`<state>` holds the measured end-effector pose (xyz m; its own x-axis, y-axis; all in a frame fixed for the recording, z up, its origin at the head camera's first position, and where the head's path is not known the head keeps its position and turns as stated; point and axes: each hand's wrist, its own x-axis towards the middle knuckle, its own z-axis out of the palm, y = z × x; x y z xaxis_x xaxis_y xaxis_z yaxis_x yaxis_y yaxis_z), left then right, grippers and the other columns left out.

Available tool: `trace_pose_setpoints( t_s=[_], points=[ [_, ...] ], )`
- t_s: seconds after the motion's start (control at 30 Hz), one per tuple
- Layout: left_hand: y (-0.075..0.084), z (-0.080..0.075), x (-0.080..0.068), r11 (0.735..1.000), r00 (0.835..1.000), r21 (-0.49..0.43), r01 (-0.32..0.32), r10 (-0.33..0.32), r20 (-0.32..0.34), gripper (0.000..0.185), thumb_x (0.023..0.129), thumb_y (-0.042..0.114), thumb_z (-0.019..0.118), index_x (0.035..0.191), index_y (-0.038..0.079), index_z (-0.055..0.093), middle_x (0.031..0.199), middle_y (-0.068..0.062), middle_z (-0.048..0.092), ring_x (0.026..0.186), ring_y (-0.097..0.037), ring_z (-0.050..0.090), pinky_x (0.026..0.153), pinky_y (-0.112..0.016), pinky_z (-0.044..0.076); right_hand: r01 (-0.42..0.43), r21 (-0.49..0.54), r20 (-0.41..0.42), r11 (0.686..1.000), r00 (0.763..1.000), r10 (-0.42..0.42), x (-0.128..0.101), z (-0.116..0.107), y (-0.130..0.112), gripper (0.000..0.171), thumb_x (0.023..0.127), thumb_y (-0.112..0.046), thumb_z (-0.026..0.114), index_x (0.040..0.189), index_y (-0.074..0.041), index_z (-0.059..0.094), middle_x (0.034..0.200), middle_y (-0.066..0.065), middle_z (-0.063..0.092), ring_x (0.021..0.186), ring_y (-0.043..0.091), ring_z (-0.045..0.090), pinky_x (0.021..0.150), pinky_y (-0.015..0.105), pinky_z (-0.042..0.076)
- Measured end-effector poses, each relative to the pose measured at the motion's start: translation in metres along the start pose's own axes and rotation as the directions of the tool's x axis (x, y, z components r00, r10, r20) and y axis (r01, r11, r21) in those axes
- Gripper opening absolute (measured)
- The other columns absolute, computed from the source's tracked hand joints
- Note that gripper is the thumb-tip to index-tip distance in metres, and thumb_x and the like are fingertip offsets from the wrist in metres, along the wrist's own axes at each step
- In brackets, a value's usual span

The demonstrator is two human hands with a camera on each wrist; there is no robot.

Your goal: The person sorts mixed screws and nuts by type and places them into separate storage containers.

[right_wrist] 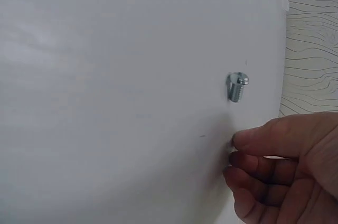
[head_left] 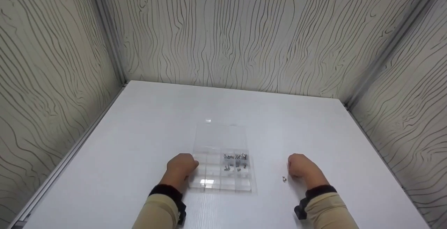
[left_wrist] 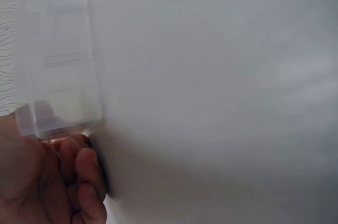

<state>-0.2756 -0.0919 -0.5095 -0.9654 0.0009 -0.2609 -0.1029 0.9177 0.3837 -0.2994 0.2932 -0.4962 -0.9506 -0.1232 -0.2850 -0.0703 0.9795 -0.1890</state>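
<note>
A clear plastic compartment box (head_left: 220, 188) lies on the white table, its transparent lid (head_left: 220, 134) folded back behind it. Small metal screws (head_left: 241, 157) sit in several of its right-hand compartments. My left hand (head_left: 181, 168) grips the box's left side; in the left wrist view its thumb shows through the plastic and the fingers (left_wrist: 87, 168) curl at the edge. To the right of the box, my right hand (head_left: 304, 168) is down at the tabletop beside a few loose screws (head_left: 284, 179). Its fingers are bent, the thumb (right_wrist: 253, 140) close to the index fingertip; I cannot tell whether they pinch anything.
One loose screw (right_wrist: 237, 87) stands out on the table just beyond the right thumb. The white tabletop (head_left: 157, 117) meets wood-patterned panels (head_left: 223, 37) at the back and both sides. Metal rails (head_left: 73, 148) run along the table's side edges.
</note>
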Motion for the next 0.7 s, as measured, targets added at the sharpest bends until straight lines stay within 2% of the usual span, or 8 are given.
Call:
trace_pose_setpoints(
  t_s=[0.23, 0.5, 0.6, 0.7],
  points=[
    [-0.001, 0.001, 0.002, 1.0, 1.0, 0.004, -0.002, 0.002, 0.021, 0.031, 0.086, 0.028, 0.05, 0.066, 0.006, 0.059, 0.07, -0.006, 0.057, 0.061, -0.019, 0.052, 0.054, -0.032, 0.045, 0.016, 0.029, -0.009, 0.999, 1.0, -0.015, 0.007, -0.003, -0.011, 0.012, 0.071, 0.001, 0.063, 0.074, -0.005, 0.053, 0.07, 0.005, 0.051, 0.067, 0.021, 0.048, 0.063, 0.036, 0.045],
    [-0.001, 0.003, 0.004, 1.0, 1.0, -0.007, 0.006, -0.006, 0.015, 0.03, 0.086, 0.029, 0.052, 0.067, 0.007, 0.059, 0.068, -0.005, 0.056, 0.06, -0.019, 0.052, 0.054, -0.032, 0.044, 0.048, 0.09, -0.047, 0.995, 0.998, -0.044, 0.019, -0.015, -0.054, 0.012, 0.072, -0.001, 0.065, 0.074, -0.008, 0.055, 0.071, 0.003, 0.053, 0.066, 0.019, 0.05, 0.061, 0.034, 0.046],
    [-0.001, 0.003, 0.004, 1.0, 1.0, -0.014, 0.004, -0.004, 0.012, 0.03, 0.084, 0.028, 0.052, 0.064, 0.007, 0.057, 0.066, -0.005, 0.056, 0.06, -0.02, 0.052, 0.055, -0.032, 0.045, 0.116, 0.081, -0.088, 0.99, 0.99, -0.108, 0.022, -0.019, -0.075, 0.012, 0.072, -0.001, 0.065, 0.073, -0.009, 0.056, 0.068, 0.002, 0.053, 0.064, 0.018, 0.05, 0.057, 0.032, 0.045],
    [-0.001, 0.002, 0.004, 1.0, 1.0, -0.01, -0.003, 0.003, 0.008, 0.03, 0.084, 0.028, 0.051, 0.062, 0.008, 0.056, 0.066, -0.005, 0.056, 0.06, -0.019, 0.052, 0.055, -0.033, 0.045, 0.216, 0.053, -0.134, 0.975, 0.969, -0.207, 0.023, -0.022, -0.099, 0.013, 0.071, 0.0, 0.064, 0.071, -0.01, 0.055, 0.065, 0.0, 0.052, 0.061, 0.017, 0.049, 0.055, 0.031, 0.043]
  ],
)
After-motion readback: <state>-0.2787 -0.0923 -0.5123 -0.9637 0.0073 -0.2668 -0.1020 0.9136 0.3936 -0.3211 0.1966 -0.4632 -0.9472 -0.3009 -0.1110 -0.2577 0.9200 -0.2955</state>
